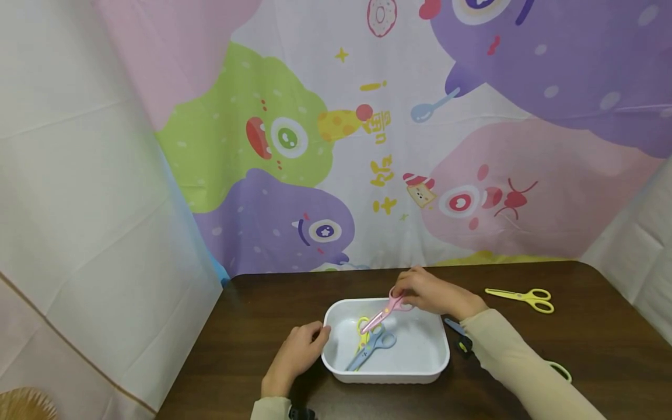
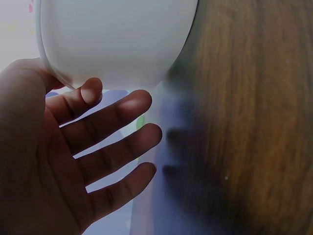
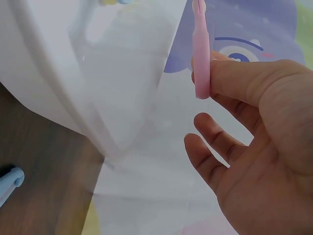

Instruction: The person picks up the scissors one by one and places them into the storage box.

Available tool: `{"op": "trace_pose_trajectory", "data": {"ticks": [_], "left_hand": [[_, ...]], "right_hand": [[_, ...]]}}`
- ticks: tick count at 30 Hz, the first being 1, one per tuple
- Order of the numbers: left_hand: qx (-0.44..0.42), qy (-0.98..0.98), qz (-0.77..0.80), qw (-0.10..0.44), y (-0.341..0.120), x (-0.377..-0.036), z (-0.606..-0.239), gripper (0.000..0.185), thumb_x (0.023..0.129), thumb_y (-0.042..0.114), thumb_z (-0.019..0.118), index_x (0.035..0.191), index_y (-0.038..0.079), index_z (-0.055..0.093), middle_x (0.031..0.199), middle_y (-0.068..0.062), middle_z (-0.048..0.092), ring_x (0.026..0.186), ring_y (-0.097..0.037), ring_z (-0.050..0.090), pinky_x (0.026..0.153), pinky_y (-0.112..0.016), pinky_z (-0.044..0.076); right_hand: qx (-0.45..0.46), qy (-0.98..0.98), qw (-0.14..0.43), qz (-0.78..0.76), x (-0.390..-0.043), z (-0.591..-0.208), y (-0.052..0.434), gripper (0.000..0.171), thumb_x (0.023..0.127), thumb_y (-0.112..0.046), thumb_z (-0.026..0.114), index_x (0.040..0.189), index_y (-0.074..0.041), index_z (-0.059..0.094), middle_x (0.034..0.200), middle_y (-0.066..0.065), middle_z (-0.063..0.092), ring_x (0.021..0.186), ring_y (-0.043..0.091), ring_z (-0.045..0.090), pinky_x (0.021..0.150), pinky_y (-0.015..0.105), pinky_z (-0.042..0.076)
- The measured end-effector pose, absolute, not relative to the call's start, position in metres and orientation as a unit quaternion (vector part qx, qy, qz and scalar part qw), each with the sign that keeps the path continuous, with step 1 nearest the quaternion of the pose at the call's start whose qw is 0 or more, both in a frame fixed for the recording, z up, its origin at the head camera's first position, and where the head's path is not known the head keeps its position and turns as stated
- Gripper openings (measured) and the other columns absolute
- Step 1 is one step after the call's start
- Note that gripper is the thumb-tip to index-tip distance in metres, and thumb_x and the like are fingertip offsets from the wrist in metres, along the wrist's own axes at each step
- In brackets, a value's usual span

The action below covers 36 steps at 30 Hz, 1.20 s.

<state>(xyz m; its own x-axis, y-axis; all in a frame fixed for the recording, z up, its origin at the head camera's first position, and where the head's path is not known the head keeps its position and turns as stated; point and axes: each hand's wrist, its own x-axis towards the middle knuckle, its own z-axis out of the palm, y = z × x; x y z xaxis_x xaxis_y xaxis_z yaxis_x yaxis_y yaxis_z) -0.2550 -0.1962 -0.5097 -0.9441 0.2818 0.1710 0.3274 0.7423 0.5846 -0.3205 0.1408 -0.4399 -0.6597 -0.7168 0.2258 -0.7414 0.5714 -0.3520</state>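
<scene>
My right hand pinches a pair of pink scissors by the handle, over the white tray. The blades slant down to the left. In the right wrist view, thumb and index finger grip the pink handle while the other fingers stay loose. Inside the tray lie blue scissors, partly on top of yellow scissors. At the tray's left side, my left hand holds the rim between thumb and index finger; in the left wrist view its remaining fingers spread below the wall.
Another pair of yellow scissors lies on the brown table at the back right. Blue-bladed scissors lie beside the tray's right side, partly behind the right wrist. A green handle shows past the right sleeve. A cartoon-print cloth hangs behind.
</scene>
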Motion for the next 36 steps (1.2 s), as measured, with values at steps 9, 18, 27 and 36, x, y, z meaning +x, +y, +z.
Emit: {"op": "trace_pose_trajectory", "data": {"ticks": [9,18,27,36], "left_hand": [[-0.161,-0.931,-0.325,0.035,-0.196,-0.255,-0.508,0.035,0.106,0.033,0.055,0.075,0.017,0.054,0.063,0.009,0.040,0.057,-0.005,0.039,0.054,-0.024,0.034],[-0.162,-0.932,-0.322,0.039,-0.196,-0.255,-0.508,0.034,0.105,0.032,0.055,0.075,0.017,0.054,0.062,0.009,0.039,0.056,-0.005,0.039,0.053,-0.024,0.034],[-0.164,-0.931,-0.323,0.041,-0.196,-0.255,-0.508,0.034,0.105,0.032,0.056,0.075,0.017,0.055,0.063,0.009,0.040,0.057,-0.005,0.040,0.054,-0.024,0.035],[-0.161,-0.933,-0.320,0.039,-0.196,-0.255,-0.509,0.033,0.105,0.032,0.055,0.076,0.018,0.056,0.063,0.009,0.041,0.058,-0.005,0.041,0.054,-0.024,0.035]], "right_hand": [[0.419,-0.882,0.040,0.213,-0.320,-0.443,0.137,0.015,0.088,-0.005,0.077,0.102,-0.011,0.078,0.103,-0.001,0.072,0.101,0.020,0.053,0.092,0.041,0.040],[0.430,-0.875,0.044,0.220,-0.319,-0.443,0.132,0.015,0.088,-0.004,0.078,0.102,-0.010,0.078,0.101,-0.001,0.071,0.097,0.018,0.051,0.088,0.037,0.039],[0.418,-0.883,0.027,0.214,-0.317,-0.444,0.129,0.015,0.090,-0.005,0.077,0.103,-0.012,0.079,0.101,-0.002,0.071,0.098,0.017,0.052,0.089,0.036,0.041],[0.420,-0.882,0.027,0.210,-0.318,-0.447,0.125,0.015,0.089,-0.007,0.078,0.103,-0.013,0.079,0.100,-0.003,0.071,0.097,0.016,0.052,0.089,0.035,0.042]]}}
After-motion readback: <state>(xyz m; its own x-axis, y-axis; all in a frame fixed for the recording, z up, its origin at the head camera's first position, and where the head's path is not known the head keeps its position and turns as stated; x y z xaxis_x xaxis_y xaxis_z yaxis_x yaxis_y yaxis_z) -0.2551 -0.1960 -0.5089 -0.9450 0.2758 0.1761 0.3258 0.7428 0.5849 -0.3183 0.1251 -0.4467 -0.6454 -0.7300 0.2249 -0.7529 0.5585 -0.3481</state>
